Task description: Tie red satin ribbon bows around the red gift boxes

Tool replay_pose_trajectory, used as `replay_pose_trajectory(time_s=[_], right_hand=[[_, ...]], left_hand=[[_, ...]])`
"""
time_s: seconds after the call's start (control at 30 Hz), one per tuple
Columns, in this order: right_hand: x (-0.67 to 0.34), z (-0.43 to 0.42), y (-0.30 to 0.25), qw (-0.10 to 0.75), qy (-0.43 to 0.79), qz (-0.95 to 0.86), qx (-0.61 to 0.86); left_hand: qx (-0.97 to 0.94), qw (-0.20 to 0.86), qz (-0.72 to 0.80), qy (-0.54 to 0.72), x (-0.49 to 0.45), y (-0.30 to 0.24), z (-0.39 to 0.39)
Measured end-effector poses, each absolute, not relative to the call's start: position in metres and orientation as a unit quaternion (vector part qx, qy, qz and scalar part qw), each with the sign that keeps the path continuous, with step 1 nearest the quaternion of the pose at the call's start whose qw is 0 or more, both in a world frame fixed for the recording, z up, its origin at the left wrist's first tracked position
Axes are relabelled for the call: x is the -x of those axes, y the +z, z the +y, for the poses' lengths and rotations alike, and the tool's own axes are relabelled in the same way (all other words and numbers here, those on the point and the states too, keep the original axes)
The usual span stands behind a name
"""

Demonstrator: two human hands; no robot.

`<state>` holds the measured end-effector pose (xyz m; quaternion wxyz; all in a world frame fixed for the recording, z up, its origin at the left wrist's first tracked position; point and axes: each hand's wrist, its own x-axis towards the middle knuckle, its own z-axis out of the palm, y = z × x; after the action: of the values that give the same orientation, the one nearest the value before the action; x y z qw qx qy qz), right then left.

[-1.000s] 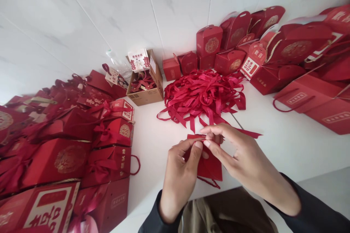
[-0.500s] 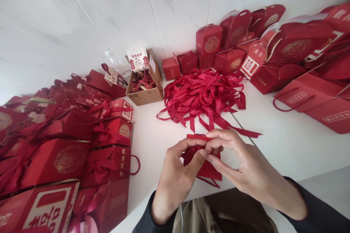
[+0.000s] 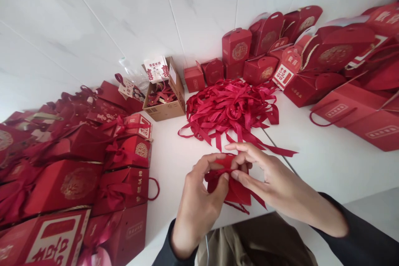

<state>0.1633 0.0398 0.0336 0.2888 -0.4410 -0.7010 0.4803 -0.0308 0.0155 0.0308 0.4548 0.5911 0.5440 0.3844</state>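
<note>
A small red gift box [image 3: 236, 193] stands on the white table close to my body, with a twisted cord handle hanging at its near side. Across its top runs a red ribbon [image 3: 257, 200], one tail trailing down on the right. My left hand [image 3: 202, 193] pinches the ribbon between thumb and index finger at the left. From the right, my right hand [image 3: 260, 172] grips the ribbon near its middle with thumb and fingertips. The fingers partly hide the ribbon's middle, where it looks gathered into a knot or bow.
A heap of loose red ribbons [image 3: 232, 110] lies just beyond my hands. Behind it stands a cardboard box [image 3: 165, 110] of small red items. Ribbon-tied red boxes [image 3: 124, 187] crowd the left; more red boxes [image 3: 327, 87] line the wall and right side.
My fingers have shifted on the ribbon, and the right hand has moved slightly left. A ribbon tail now shows at the box's lower right.
</note>
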Motion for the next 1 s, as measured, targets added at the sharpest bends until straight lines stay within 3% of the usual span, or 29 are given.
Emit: replay_pose_trajectory(time_s=[0.37, 0.7, 1.0], right_hand=[[-0.166, 0.041, 0.031, 0.307, 0.506, -0.683, 0.427], [-0.166, 0.045, 0.04, 0.246, 0.434, -0.734, 0.46], [-0.162, 0.048, 0.042, 0.236, 0.404, -0.755, 0.459]], left_hand=[[-0.7, 0.167, 0.532, 0.446, 0.016, 0.015, 0.006], [-0.721, 0.032, 0.504, 0.474, 0.013, -0.005, 0.005], [-0.706, 0.012, 0.516, 0.485, 0.014, -0.006, 0.006]])
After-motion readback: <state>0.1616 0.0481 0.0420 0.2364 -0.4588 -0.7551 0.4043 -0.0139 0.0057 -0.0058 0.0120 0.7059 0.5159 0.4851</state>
